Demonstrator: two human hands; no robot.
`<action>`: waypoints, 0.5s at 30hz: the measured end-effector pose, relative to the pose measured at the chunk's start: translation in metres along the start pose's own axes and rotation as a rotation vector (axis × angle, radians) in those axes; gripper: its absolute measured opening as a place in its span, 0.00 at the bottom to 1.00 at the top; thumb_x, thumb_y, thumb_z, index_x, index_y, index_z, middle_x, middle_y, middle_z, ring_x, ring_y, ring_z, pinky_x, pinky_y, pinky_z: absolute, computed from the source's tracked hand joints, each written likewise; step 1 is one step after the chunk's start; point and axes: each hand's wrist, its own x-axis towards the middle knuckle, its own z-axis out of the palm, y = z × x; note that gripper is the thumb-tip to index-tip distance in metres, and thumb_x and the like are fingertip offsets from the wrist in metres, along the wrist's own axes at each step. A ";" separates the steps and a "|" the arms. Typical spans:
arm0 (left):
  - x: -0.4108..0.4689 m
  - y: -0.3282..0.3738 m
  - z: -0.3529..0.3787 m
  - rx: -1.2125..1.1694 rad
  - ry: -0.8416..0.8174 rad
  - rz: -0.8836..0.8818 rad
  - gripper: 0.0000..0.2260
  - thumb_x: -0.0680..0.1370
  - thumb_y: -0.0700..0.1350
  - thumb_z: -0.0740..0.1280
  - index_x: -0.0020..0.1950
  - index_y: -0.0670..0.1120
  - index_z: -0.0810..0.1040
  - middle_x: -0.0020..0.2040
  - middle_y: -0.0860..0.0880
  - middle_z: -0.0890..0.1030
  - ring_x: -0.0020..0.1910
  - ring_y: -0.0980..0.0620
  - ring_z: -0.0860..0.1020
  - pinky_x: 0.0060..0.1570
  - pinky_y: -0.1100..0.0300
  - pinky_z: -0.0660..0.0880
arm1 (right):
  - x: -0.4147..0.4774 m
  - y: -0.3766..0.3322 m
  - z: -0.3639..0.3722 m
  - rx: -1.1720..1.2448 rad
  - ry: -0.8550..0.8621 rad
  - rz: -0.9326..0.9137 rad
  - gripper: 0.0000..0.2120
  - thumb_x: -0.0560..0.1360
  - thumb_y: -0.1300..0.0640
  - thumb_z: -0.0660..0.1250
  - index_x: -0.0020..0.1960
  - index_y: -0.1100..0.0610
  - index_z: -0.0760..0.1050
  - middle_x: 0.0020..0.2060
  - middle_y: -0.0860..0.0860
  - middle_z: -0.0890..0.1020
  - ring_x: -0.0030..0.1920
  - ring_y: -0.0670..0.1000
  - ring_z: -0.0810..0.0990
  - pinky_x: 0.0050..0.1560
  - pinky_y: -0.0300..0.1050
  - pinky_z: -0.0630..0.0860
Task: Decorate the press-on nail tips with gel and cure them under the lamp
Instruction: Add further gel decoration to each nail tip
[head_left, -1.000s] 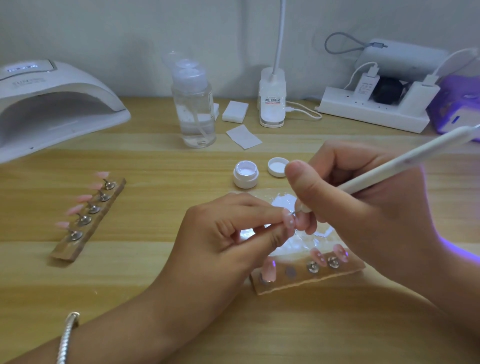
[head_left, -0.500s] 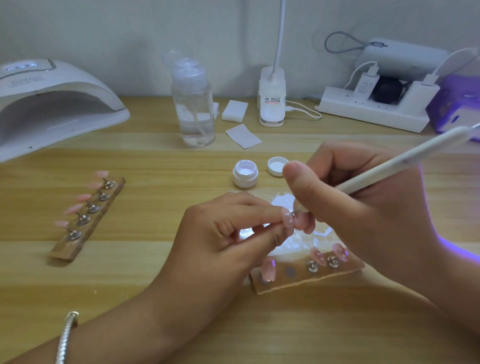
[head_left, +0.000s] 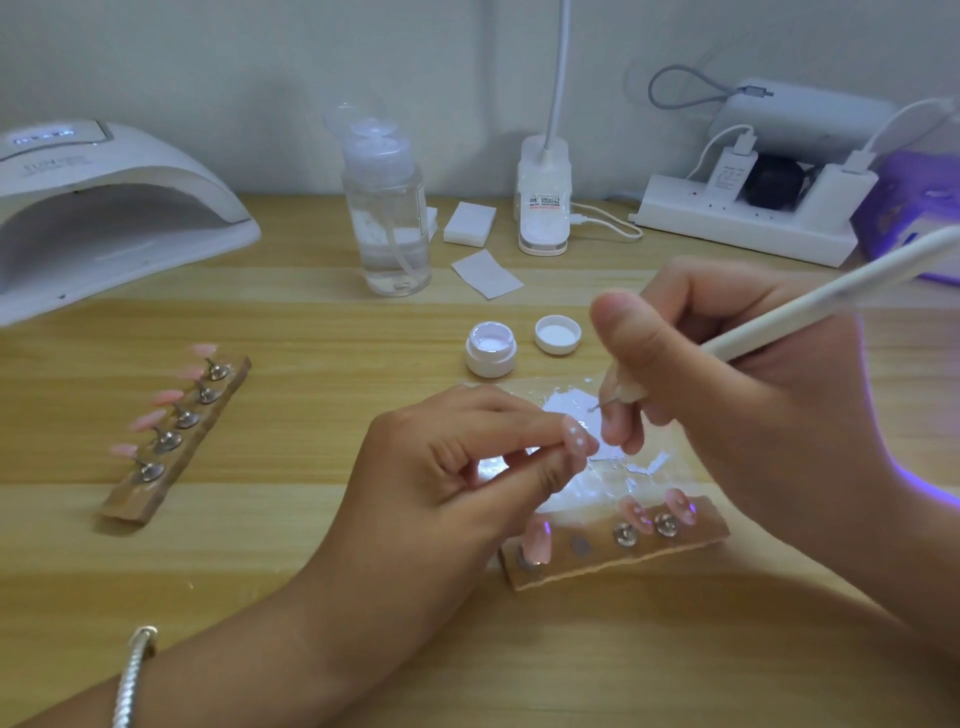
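My left hand pinches a pink nail tip with white dots between thumb and forefinger. My right hand grips a white dotting pen, its fine metal point just above and right of the tip, not touching it. Below them lies a wooden holder strip with three pink tips on metal stands. An open white gel jar and its lid stand behind the hands. A shiny foil palette lies under the hands. The white curing lamp sits far left.
A second wooden strip with several pink tips lies at left. A clear pump bottle, white pads, a desk lamp base, a power strip and a purple-lit device line the back.
The pen's point has lifted a little up and to the right, away from the nail tip. My left hand still holds the tip in the same place.
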 end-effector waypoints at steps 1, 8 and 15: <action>0.000 0.000 0.000 -0.012 0.006 -0.011 0.03 0.73 0.47 0.73 0.43 0.51 0.88 0.41 0.50 0.84 0.27 0.59 0.77 0.30 0.66 0.71 | 0.002 0.001 -0.002 0.033 0.010 -0.009 0.18 0.76 0.57 0.69 0.29 0.57 0.70 0.21 0.50 0.75 0.21 0.54 0.74 0.25 0.40 0.70; -0.001 0.001 0.000 -0.112 0.008 -0.075 0.04 0.73 0.44 0.73 0.43 0.48 0.88 0.42 0.48 0.83 0.21 0.53 0.77 0.28 0.68 0.72 | 0.020 0.015 -0.022 -0.238 -0.023 0.078 0.22 0.82 0.50 0.62 0.32 0.58 0.76 0.21 0.52 0.74 0.21 0.45 0.71 0.26 0.32 0.66; 0.000 0.002 0.000 -0.008 0.023 -0.035 0.04 0.74 0.43 0.73 0.42 0.47 0.87 0.38 0.49 0.83 0.24 0.57 0.77 0.32 0.76 0.67 | 0.013 0.035 -0.025 -0.534 -0.191 0.224 0.23 0.78 0.48 0.66 0.32 0.63 0.75 0.20 0.41 0.72 0.22 0.41 0.68 0.24 0.28 0.62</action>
